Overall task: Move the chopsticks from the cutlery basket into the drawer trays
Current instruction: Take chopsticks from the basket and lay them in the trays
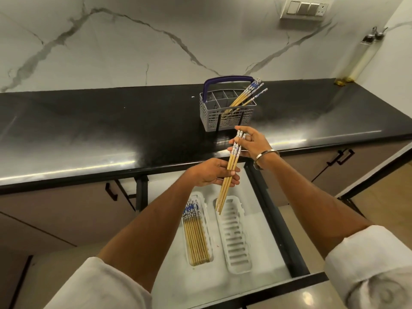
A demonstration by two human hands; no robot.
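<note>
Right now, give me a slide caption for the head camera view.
Both hands, left and right, hold a chopstick bundle over the empty right tray; more wait in the basket.

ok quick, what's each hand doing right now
Left hand: holding the bundle of chopsticks near the middle.
Right hand: pinching the same bundle at its patterned top end.

2 hands point(214, 172), 2 trays point(236, 237), 1 basket point(225, 112), 3 held chopsticks point(231, 161).

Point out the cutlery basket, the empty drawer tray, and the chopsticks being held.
cutlery basket point(227, 118): head view, front mesh wall.
empty drawer tray point(236, 246): head view, ribbed floor.
held chopsticks point(231, 162): head view, bare wooden shafts between both hands.
</note>
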